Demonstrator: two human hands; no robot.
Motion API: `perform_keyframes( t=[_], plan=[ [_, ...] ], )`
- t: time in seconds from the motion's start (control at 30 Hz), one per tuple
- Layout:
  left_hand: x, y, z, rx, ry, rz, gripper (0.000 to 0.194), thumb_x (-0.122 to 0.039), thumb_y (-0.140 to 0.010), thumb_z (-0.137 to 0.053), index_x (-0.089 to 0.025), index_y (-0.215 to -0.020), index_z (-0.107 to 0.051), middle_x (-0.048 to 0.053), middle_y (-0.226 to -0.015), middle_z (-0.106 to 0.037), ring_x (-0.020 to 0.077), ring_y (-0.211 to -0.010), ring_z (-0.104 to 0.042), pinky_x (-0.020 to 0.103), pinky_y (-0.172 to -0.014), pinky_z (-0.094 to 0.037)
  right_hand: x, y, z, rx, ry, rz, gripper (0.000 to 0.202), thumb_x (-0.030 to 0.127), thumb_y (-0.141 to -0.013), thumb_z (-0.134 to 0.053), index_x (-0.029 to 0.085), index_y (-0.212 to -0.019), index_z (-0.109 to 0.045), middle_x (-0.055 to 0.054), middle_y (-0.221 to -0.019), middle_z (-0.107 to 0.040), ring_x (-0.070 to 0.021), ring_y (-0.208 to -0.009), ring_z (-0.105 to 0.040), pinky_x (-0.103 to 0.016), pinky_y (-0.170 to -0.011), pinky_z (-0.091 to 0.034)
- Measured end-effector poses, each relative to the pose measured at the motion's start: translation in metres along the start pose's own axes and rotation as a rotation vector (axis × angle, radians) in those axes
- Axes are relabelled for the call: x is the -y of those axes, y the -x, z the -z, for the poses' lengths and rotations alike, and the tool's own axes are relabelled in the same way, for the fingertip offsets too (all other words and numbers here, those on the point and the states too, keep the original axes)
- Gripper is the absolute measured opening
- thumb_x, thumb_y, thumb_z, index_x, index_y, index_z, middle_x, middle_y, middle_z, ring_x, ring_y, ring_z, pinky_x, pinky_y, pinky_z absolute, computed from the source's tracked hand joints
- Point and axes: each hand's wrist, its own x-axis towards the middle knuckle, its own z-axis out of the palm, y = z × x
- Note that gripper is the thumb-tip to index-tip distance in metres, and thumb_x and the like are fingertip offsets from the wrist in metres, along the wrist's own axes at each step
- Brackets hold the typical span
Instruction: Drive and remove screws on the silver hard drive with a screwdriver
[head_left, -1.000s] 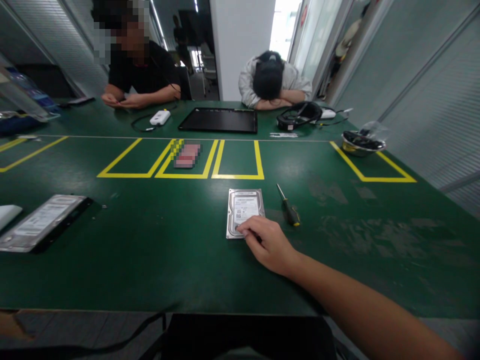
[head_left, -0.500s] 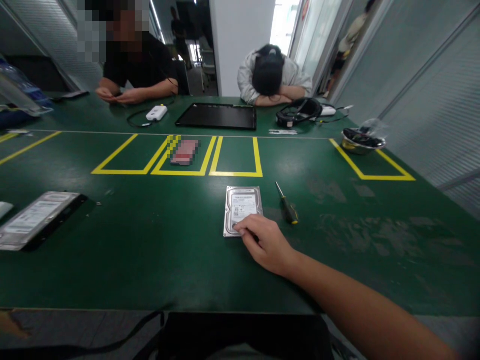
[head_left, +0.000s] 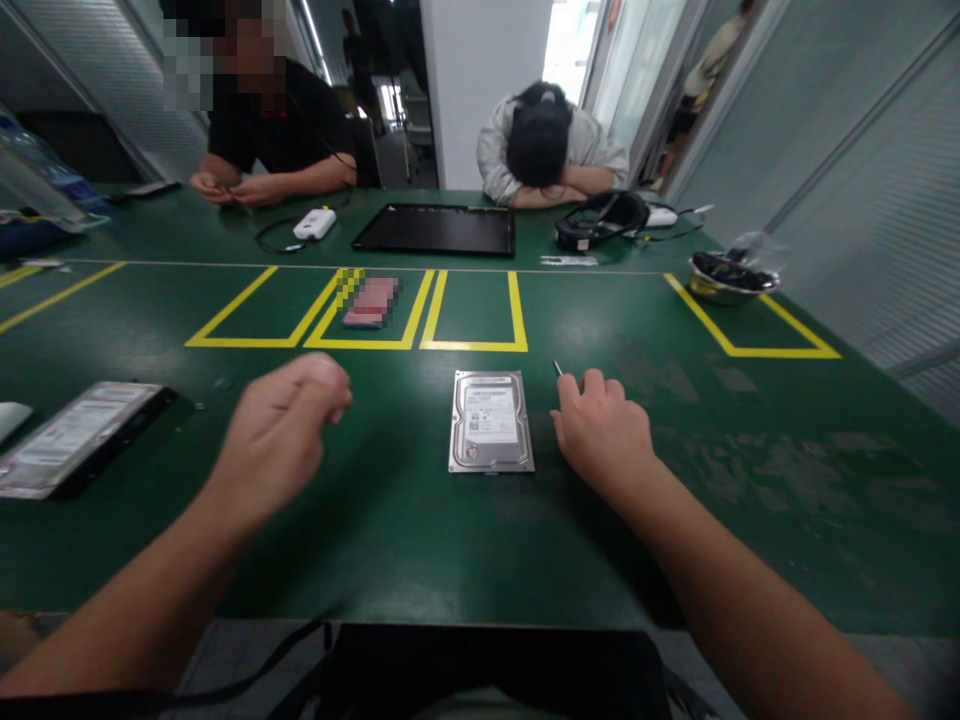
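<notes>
1. You are viewing an evenly lit scene; overhead light is falling on the green table (head_left: 390, 520) and giving a dull sheen at its near edge.
2. Daylight is overexposing the doorway (head_left: 570, 45) at the top centre.
3. Your left hand (head_left: 281, 425) is showing motion blur; your right hand (head_left: 604, 430) is staying sharper.
4. Your arms are casting soft shadows.
5. Wide-angle distortion is bending the walls and table edges outward at the frame borders.
6. The far background is appearing soft.

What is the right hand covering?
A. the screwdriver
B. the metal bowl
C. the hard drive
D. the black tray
A: the right hand lies over the screwdriver, only its tip showing past the fingers, beside the hard drive.
</notes>
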Motion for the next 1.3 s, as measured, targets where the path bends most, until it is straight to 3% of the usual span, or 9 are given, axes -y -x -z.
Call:
perform_keyframes(
  t=[0.1, 0.27, 0.4, 0.57, 0.63, 0.77, 0.87, 1.1, 1.3],
  plan=[
    [0.010, -0.011, -0.032, 0.232, -0.053, -0.015, 0.043, -0.047, -0.097, -0.039, -0.019, -0.065, -0.047, -0.002, -0.060, -0.045, 0.0131, -0.058, -0.044, 0.026, -0.056, -0.033, -0.008, -0.002, -0.004, 0.126, 0.018, -0.050, 0.025, 0.033, -0.090, -0.054, 0.017, -0.110, -0.056, -0.018, -0.099, -0.061, -0.0279, -0.080, -0.064, -0.032, -0.054, -0.045],
    [0.020, -0.022, -0.081, 0.222, 0.272, 0.265, 0.025, -0.041, -0.092, -0.045, -0.020, -0.081, -0.053, -0.005, -0.055, -0.048, 0.0133, -0.053, -0.046, 0.024, -0.054, -0.034, -0.009, -0.003, -0.008, 0.364, -0.054, -0.044, 0.032, 0.024, -0.094, -0.040, 0.017, -0.125, -0.049, -0.015, -0.090, -0.065, -0.0261, -0.069, -0.068, -0.036, -0.058, -0.048],
    [0.018, -0.028, -0.099, 0.200, 0.567, 0.354, 0.018, -0.035, -0.084, -0.059, -0.019, -0.085, -0.053, -0.006, -0.059, -0.048, 0.0109, -0.054, -0.047, 0.022, -0.053, -0.035, -0.009, -0.008, -0.006, 0.244, -0.127, -0.054, 0.027, 0.023, -0.094, -0.039, 0.018, -0.117, -0.051, -0.016, -0.096, -0.064, -0.0253, -0.073, -0.066, -0.034, -0.060, -0.047],
    [0.027, -0.033, -0.094, 0.378, 0.594, 0.127, 0.019, -0.030, -0.079, -0.068, -0.016, -0.079, -0.056, -0.003, -0.068, -0.052, 0.0092, -0.063, -0.047, 0.022, -0.060, -0.036, -0.015, -0.018, -0.001, -0.285, -0.743, -0.128, 0.027, 0.033, -0.088, -0.058, 0.017, -0.110, -0.054, -0.009, -0.095, -0.063, -0.0201, -0.079, -0.061, -0.034, -0.070, -0.049],
    [0.034, -0.033, -0.086, 0.509, 0.587, 0.070, 0.019, -0.030, -0.079, -0.069, -0.016, -0.079, -0.057, -0.002, -0.072, -0.053, 0.0095, -0.065, -0.048, 0.022, -0.061, -0.036, -0.013, -0.019, 0.001, -0.384, -1.121, -0.170, 0.030, 0.037, -0.084, -0.065, 0.020, -0.107, -0.055, -0.004, -0.090, -0.060, -0.0168, -0.076, -0.059, -0.031, -0.068, -0.049],
    [0.041, -0.035, -0.072, 0.784, 0.441, -0.038, 0.015, -0.029, -0.080, -0.070, -0.015, -0.085, -0.064, 0.000, -0.075, -0.058, 0.0110, -0.068, -0.051, 0.023, -0.062, -0.039, 0.002, -0.017, 0.003, -0.241, -1.744, -0.231, 0.023, 0.043, -0.091, -0.056, 0.022, -0.101, -0.056, 0.002, -0.076, -0.052, -0.0108, -0.062, -0.050, -0.026, -0.060, -0.046],
    [0.040, -0.036, -0.068, 0.823, 0.331, -0.126, 0.014, -0.025, -0.078, -0.072, -0.016, -0.089, -0.068, 0.001, -0.079, -0.061, 0.0126, -0.073, -0.055, 0.024, -0.067, -0.043, 0.017, -0.013, 0.001, -0.092, -1.963, -0.280, 0.023, 0.046, -0.095, -0.049, 0.022, -0.096, -0.052, 0.000, -0.081, -0.062, -0.0080, -0.055, -0.046, -0.023, -0.050, -0.040],
    [0.037, -0.036, -0.071, 0.830, 0.236, -0.233, 0.018, -0.025, -0.077, -0.074, -0.015, -0.089, -0.068, 0.001, -0.081, -0.062, 0.0129, -0.076, -0.056, 0.025, -0.069, -0.044, 0.042, 0.002, 0.000, -0.016, -2.046, -0.096, 0.030, 0.037, -0.093, -0.059, 0.024, -0.117, -0.047, -0.002, -0.099, -0.069, -0.0071, -0.060, -0.057, -0.024, -0.056, -0.047],
    [0.039, -0.036, -0.071, 0.847, 0.228, -0.270, 0.015, -0.023, -0.079, -0.073, -0.014, -0.090, -0.068, 0.001, -0.082, -0.062, 0.0121, -0.077, -0.056, 0.024, -0.071, -0.045, 0.050, 0.009, 0.004, -0.105, -1.913, 0.011, 0.020, 0.030, -0.096, -0.056, 0.024, -0.114, -0.050, 0.000, -0.099, -0.066, -0.0055, -0.061, -0.055, -0.023, -0.056, -0.047]
  ],
)
